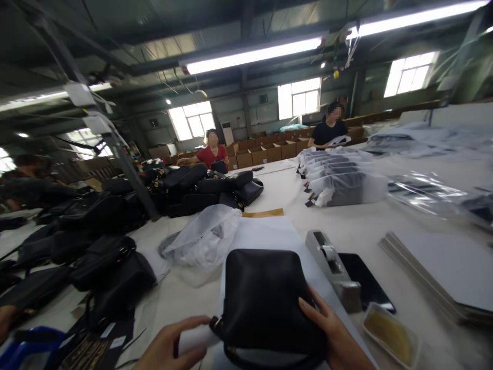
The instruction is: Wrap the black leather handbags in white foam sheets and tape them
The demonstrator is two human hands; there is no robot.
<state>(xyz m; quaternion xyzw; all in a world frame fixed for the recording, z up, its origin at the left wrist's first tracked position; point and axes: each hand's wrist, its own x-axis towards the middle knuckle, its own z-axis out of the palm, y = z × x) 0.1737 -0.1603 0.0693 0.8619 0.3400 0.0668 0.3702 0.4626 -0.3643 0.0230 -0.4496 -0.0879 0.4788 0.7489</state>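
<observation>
A small black handbag (pixel 265 293) lies in front of me on white paper (pixel 265 231), its strap looping at the near edge. My right hand (pixel 335 329) grips its right side, with fingers on top. At its lower left corner, my left hand (pixel 173 341) curls around a white piece of wrapping (pixel 196 336) beside the strap's metal fitting; whether this is paper or foam I cannot tell. Just beyond the handbag is a crumpled clear plastic bag (pixel 208 241).
Black bags (pixel 111 267) are heaped at left, near another person's hand (pixel 5 319). At right are a tape dispenser (pixel 329 257), a phone (pixel 365 280), a dish (pixel 391 334) and stacked white boards (pixel 447 267). Wrapped bags (pixel 339 177) and two people stand farther back.
</observation>
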